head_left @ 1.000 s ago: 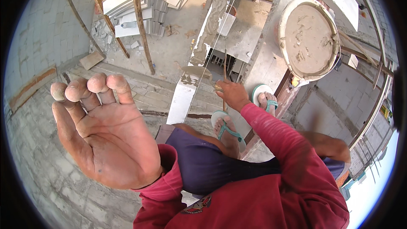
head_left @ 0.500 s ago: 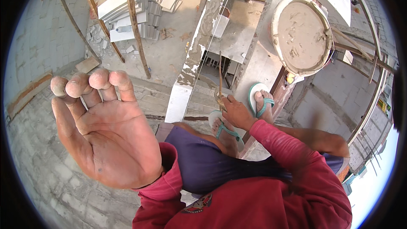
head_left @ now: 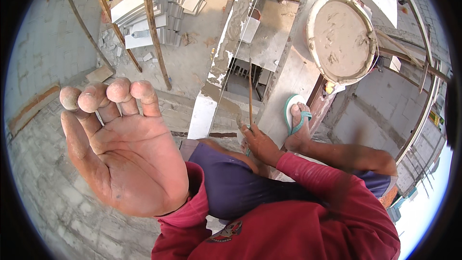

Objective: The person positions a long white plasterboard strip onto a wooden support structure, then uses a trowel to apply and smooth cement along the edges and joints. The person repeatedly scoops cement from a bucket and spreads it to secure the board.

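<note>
My left hand (head_left: 127,151) is raised large at the left, palm showing. Its fingers are bent at the tips and a little apart, with nothing in them. My right hand (head_left: 262,145) is closed, apparently round the handle of a trowel, which the fingers mostly hide. The trowel's mortar-smeared blade (head_left: 228,107) reaches up and left, beside the narrow wall top (head_left: 204,110). Wet grey mortar (head_left: 232,38) covers part of that wall's top, and its near end is bare white. A taut string (head_left: 239,38) runs along the wall.
A large bucket of wet mortar (head_left: 342,38) stands on the ledge at upper right. One sandalled foot (head_left: 298,115) rests on the ledge. A thin stick (head_left: 250,86) rises by my right hand. White blocks (head_left: 134,12) and wooden poles (head_left: 153,24) stand at upper left, on the floor below.
My right hand has moved slightly left and down, and the trowel has turned so its blade shows more broadly by the wall. My left hand has shifted slightly right.
</note>
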### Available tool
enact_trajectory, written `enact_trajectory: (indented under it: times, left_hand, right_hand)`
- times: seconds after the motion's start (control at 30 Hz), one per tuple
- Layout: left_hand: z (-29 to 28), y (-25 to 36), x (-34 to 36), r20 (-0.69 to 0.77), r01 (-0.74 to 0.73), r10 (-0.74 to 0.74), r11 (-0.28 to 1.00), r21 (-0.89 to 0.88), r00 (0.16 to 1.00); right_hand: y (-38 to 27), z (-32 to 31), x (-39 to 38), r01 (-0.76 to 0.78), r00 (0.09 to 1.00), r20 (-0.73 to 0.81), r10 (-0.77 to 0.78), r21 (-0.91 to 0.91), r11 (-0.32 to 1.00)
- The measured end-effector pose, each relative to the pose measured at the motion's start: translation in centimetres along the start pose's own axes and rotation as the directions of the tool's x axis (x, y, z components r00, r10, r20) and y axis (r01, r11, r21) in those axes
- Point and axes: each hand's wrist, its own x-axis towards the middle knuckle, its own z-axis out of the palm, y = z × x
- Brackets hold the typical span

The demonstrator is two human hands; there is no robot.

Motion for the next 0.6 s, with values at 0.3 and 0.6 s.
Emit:
enact_trajectory:
  times: [0.3,0.6]
  left_hand:
    - [0.3,-0.6,0.3,0.024,0.014,-0.014,1.000,-0.008,1.000]
    - [0.4,-0.4,-0.1,0.007,0.015,-0.015,1.000,0.007,1.000]
  right_hand:
    - [6.2,-4.5,9.2,-0.450,0.872,0.286,0.396,0.788,0.421]
    - [7.0,-9.7,11.8,-0.773,0.625,0.727,0.282,0.526,0.355]
